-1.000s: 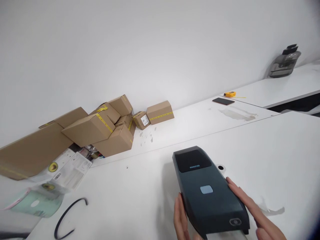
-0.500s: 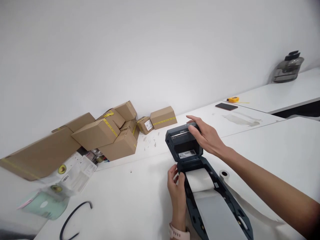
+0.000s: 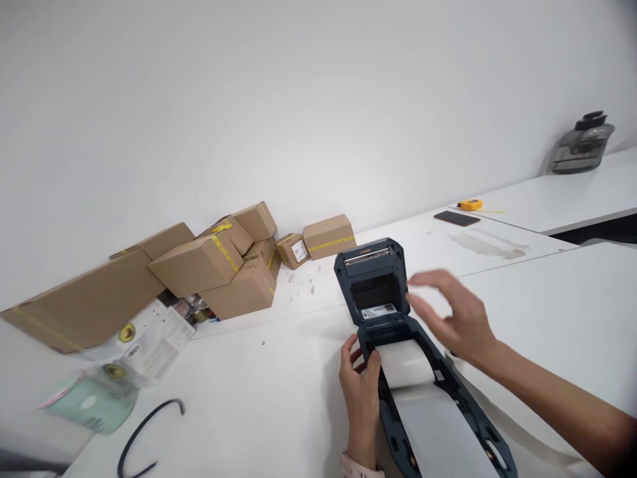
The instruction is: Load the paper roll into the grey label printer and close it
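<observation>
A dark blue-grey label printer (image 3: 371, 285) lies on the white table with its lid tipped back, showing a small printed sticker inside. In its body sits a roll of white label paper (image 3: 405, 363), with a broad strip running toward me. My left hand (image 3: 361, 392), a pale pink band at its wrist, grips the printer's left edge, thumb on the rim and fingers down the side. Beside the lid's right edge is my right hand (image 3: 458, 315), thumb and index finger apart, with nothing visible in it; whether its fingertips touch the lid I cannot tell.
Several cardboard boxes (image 3: 199, 265) are piled against the wall. A green pouch (image 3: 94, 401) and a black curved cord (image 3: 142, 431) lie at left. Farther right are a phone (image 3: 456, 218), a yellow tape measure (image 3: 470, 205) and a grey bottle (image 3: 583, 145). A paper strip (image 3: 522, 431) trails right of the printer.
My right hand has come off the top of the lid and moved right and down. The lid now leans farther back. My left hand keeps its hold.
</observation>
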Action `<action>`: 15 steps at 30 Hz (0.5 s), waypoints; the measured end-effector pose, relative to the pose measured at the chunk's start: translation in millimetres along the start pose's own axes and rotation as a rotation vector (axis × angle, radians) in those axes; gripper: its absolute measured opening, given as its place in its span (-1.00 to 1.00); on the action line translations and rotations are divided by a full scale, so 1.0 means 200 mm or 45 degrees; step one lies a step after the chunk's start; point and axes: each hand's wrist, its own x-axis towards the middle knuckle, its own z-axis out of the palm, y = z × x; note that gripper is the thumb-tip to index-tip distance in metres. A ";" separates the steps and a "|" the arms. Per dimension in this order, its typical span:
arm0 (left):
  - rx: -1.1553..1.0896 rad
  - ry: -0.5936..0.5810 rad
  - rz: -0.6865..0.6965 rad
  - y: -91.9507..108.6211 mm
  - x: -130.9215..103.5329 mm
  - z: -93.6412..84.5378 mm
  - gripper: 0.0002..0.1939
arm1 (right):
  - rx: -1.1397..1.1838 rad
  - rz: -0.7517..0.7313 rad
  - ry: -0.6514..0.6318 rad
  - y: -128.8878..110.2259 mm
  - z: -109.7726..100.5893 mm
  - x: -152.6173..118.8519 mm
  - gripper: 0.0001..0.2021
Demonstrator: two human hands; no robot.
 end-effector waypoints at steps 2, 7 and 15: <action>-0.011 -0.006 0.015 0.00 0.00 0.00 -0.28 | 0.027 -0.039 -0.452 0.00 0.00 -0.12 -0.80; -0.027 -0.054 0.084 0.00 0.01 -0.01 -0.29 | -0.035 0.008 -1.269 0.07 0.07 -0.26 -0.42; 0.157 -0.115 0.174 0.05 0.01 -0.02 -0.24 | -0.147 0.047 -1.407 0.13 0.17 -0.24 -0.34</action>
